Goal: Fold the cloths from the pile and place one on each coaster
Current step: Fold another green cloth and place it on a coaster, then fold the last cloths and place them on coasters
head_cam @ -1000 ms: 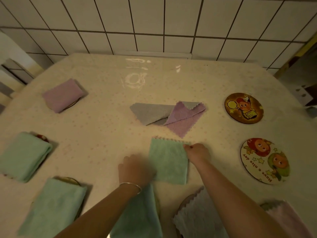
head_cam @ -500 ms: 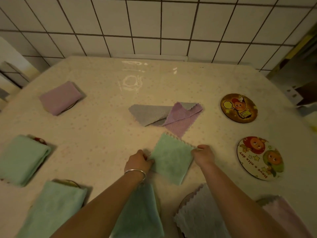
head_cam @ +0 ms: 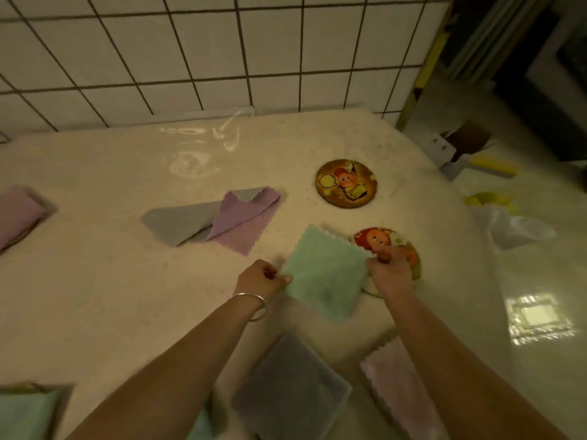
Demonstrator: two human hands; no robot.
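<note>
The green cloth [head_cam: 324, 274], folded to a neat square, hangs between both hands just above the table [head_cam: 127, 281], its right edge reaching over the near coaster [head_cam: 403, 249]. The left hand [head_cam: 263, 279] pinches the cloth's left corner between thumb and fingertips, a bangle [head_cam: 251, 304] on that wrist; the right hand [head_cam: 389, 273] is closed on the opposite corner, knuckles up, right on top of the coaster's cartoon face. Holding two opposite corners looks like a way to keep the fold from falling open while it is carried, and to let it go down flat. I'd say this one is meant for the coaster under the right hand.

Further back, a second coaster [head_cam: 346, 183] sits bare. Left of it lies what remains of the pile: a grey cloth [head_cam: 178, 222] with a purple cloth [head_cam: 244, 219] draped partly over it, both unfolded. Closer to the person, folded cloths in grey [head_cam: 292, 389] and pink [head_cam: 403, 385] lie below the arms, and another purple one [head_cam: 16, 214] rests at the far left edge, apparently on a coaster.
</note>
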